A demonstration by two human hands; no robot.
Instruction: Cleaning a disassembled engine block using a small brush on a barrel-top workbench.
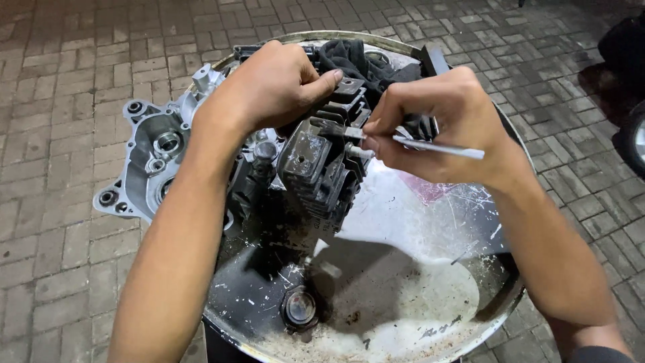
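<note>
On top of the round metal drum [430,316], the left hand [275,84] grips the dark finned engine cylinder [316,168], fingers curled over its upper end. The right hand [443,128] pinches a thin silver tool [440,148], fingers closed on it; its long axis runs nearly level, tip pointing left against the cylinder

- Under your left hand [275,84] the finned engine cylinder [322,168] is dark cast metal, matt, grimy and rough.
- In your right hand [443,124] the slim tool [440,148] looks like smooth, pale bright metal.
- The crankcase half [151,158] is silver cast metal, clean, with a soft sheen.
- The drum top [416,296] is worn painted metal, scratched, stained white and dark, slightly glossy where wet.
- The rag [353,57] is black cloth, matt and crumpled.
- The paving [60,81] is rough, matt brick.
</note>
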